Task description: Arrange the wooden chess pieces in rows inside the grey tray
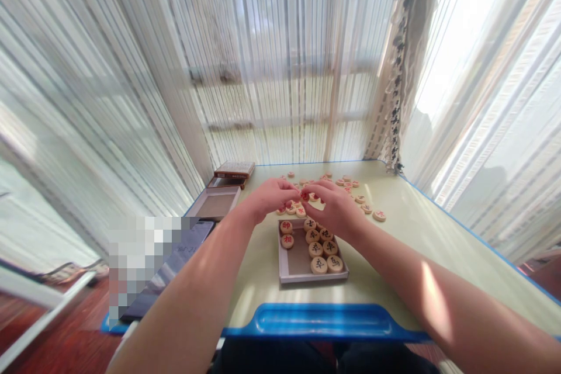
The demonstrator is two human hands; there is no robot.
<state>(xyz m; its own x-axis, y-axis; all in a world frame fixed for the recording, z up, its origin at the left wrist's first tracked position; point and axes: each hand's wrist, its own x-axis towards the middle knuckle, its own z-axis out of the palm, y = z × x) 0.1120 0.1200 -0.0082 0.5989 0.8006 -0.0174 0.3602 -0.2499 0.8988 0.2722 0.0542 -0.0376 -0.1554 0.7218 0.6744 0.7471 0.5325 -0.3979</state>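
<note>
My left hand and my right hand meet above the far edge of a shallow box. Their closed fingertips come together at a small xiangqi piece with red marking, which the fingers partly cover. In the box, pieces with black characters fill the right side in two columns, among them one black-marked piece at the near corner. Two red-marked pieces lie along its left wall, the nearer being a red-marked piece. My right hand hides part of the box's far right corner.
Loose xiangqi pieces are scattered behind the box on the pale table, which has a blue rim. At left are an empty box lid, stacked flat boxes and a dark tablet-like device. Sheer curtains hang beyond.
</note>
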